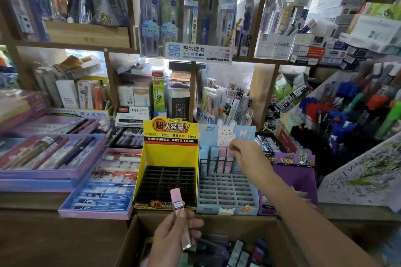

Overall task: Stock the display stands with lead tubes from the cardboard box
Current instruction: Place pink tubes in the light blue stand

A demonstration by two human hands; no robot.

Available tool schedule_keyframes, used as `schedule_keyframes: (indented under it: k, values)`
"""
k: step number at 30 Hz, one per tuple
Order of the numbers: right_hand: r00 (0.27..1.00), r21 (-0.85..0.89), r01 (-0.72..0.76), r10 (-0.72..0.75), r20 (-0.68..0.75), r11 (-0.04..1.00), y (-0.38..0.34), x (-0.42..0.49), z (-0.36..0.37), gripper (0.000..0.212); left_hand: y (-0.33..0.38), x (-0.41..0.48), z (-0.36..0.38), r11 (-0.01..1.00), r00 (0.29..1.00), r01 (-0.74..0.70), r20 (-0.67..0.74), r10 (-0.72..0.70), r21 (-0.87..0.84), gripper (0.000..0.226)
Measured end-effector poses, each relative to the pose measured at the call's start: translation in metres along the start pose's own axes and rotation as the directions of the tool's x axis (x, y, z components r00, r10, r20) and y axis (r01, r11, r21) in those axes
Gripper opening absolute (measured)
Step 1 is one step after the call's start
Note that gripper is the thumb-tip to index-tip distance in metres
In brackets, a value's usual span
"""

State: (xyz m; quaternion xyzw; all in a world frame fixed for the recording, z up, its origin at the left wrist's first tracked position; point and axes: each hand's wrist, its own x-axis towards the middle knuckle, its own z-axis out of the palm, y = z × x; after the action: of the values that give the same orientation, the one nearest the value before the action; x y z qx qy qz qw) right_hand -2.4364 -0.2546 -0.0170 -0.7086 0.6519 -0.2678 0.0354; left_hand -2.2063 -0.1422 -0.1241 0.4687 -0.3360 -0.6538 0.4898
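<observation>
Standing upright in the back row of the blue display stand are four lead tubes, two blue to the left and two pink to the right, long axes vertical and caps upward. The right hand reaches over this stand, its fingertips closed on the top of the rightmost pink tube. The stand's back card shows a white rabbit and the letters "Hi". A fifth tube, the pink lead tube, is in front of and to the left of the blue display stand, above the cardboard box. Its long axis is near vertical, leaning slightly left at the top, with the upper end toward the stands and the lower end toward the box. It carries a white label with print too small to read. The left hand is clamped round its lower half, fingers and thumb curled. Loose tubes lie in the box; their number cannot be counted. One yellow display stand touches the left side of the blue display stand, marked "1=10", "2B/0.5MM" and "24PCS". One purple display stand sits to the right, marked "100". All three stands rest on the tabletop.
</observation>
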Motion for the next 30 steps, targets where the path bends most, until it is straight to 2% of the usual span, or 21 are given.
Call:
schedule_keyframes:
  k: [6,11,13,15,17,19,21,23,28,30]
  values:
    - [0.998,0.090,-0.058,0.060,-0.016,0.994,0.003,0.001,0.005,0.016,0.002,-0.003,0.003,0.999,1.000,-0.013,0.006,0.013,0.038,0.030]
    - [0.996,0.126,-0.084,0.089,-0.032,0.988,0.003,-0.009,0.000,0.028,0.005,-0.004,0.006,0.998,0.999,-0.047,0.009,0.047,0.051,0.027]
    - [0.990,0.232,-0.109,0.126,-0.059,0.967,0.002,-0.022,-0.006,0.028,0.008,-0.006,0.008,0.995,0.997,-0.078,0.010,0.078,0.065,0.026]
    - [0.981,0.410,-0.136,0.179,-0.069,0.902,0.001,-0.040,-0.014,0.019,0.011,-0.008,0.009,0.987,0.994,-0.109,0.013,0.108,0.116,0.023]
    - [0.974,0.569,-0.179,0.227,-0.015,0.803,0.002,-0.061,-0.022,0.016,0.015,-0.011,0.010,0.980,0.991,-0.130,0.026,0.128,0.149,0.021]
    - [0.970,0.632,-0.221,0.235,0.063,0.743,0.006,-0.085,-0.024,0.013,0.020,-0.012,0.013,0.966,0.985,-0.173,0.046,0.167,0.192,0.020]
    - [0.960,0.645,-0.277,0.239,0.148,0.713,0.011,-0.108,-0.019,0.012,0.025,-0.014,0.016,0.937,0.970,-0.243,0.080,0.230,0.250,0.020]
    - [0.932,0.680,-0.363,0.266,0.248,0.637,0.019,-0.129,-0.008,0.012,0.031,-0.013,0.021,0.910,0.959,-0.283,0.116,0.260,0.301,0.022]
    - [0.809,0.678,-0.585,0.374,0.452,0.445,0.037,-0.162,0.034,0.009,0.036,-0.002,0.035,0.845,0.944,-0.328,0.180,0.276,0.423,0.017]
    - [0.773,0.619,-0.635,0.390,0.501,0.462,0.042,-0.167,0.047,0.008,0.039,0.004,0.040,0.797,0.931,-0.366,0.207,0.302,0.480,0.015]
